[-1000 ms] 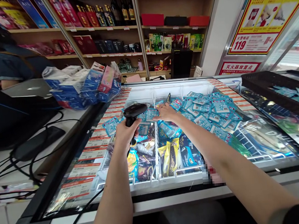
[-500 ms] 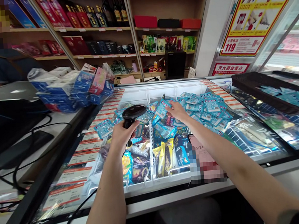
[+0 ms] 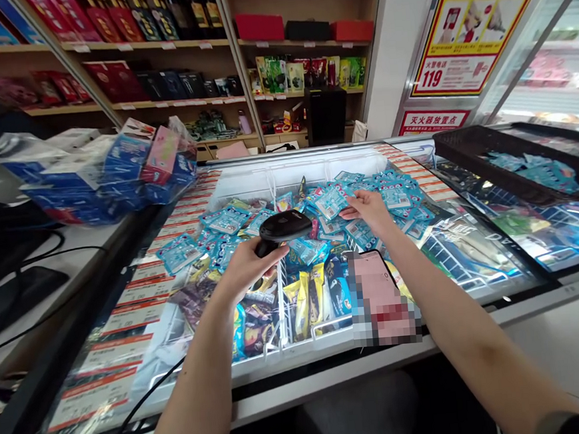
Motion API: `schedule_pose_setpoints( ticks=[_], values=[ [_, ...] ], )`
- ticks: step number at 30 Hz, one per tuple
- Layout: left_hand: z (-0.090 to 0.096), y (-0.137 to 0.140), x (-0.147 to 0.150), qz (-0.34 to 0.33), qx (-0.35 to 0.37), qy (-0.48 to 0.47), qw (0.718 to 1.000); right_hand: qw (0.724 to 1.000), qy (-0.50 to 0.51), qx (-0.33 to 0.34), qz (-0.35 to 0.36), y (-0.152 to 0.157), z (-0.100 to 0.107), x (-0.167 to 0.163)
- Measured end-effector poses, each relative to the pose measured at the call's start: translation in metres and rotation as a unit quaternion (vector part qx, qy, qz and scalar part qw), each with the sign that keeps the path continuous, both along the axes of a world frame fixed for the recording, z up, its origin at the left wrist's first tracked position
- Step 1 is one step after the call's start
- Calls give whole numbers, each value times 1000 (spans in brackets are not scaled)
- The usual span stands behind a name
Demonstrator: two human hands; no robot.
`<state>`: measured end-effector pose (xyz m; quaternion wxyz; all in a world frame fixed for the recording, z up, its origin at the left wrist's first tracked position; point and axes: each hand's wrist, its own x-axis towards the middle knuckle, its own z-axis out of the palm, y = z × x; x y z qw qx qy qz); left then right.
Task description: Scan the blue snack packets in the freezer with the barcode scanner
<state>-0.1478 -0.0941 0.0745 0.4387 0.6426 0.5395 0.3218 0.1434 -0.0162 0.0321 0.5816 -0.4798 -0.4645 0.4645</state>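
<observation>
My left hand (image 3: pixel 251 267) is wrapped round the handle of a black barcode scanner (image 3: pixel 285 225), whose head tilts toward the right. In my right hand (image 3: pixel 369 209) a small blue packet (image 3: pixel 332 201) is pinched by its right edge, its printed label facing up. The scanner head is close to this packet but apart from it. Many similar blue packets (image 3: pixel 398 197) lie loose on the freezer's glass top, to the right and left of my hands. A phone (image 3: pixel 382 283), partly blurred, lies on the glass beside my right forearm.
Under the glass of the chest freezer (image 3: pixel 263 393), ice creams (image 3: pixel 308 292) fill wire baskets. A dark basket (image 3: pixel 510 159) with blue packets stands at right. Wrapped blue boxes (image 3: pixel 115 167) pile up at left. Shelves of goods (image 3: pixel 305 99) stand behind. A cable (image 3: pixel 139 409) crosses the front left edge.
The scanner has moved right, its head turned toward the packet. My right hand still pinches a blue packet, now farther right. The view has shifted slightly right.
</observation>
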Motion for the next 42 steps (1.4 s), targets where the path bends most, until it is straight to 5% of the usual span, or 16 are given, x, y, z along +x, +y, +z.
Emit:
schedule_pose_setpoints(
  ticks=[23, 36, 42],
  values=[
    [-8, 7, 4, -2, -1, -2, 1000, 1000, -14, 3, 3, 4, -13, -8],
    [-7, 42, -9, 110, 46, -4, 993, 979, -32, 53, -192, 20, -20, 40],
    [-6, 47, -32, 139, 85, -28, 986, 945, -173, 44, -275, 11, -15, 50]
  ],
)
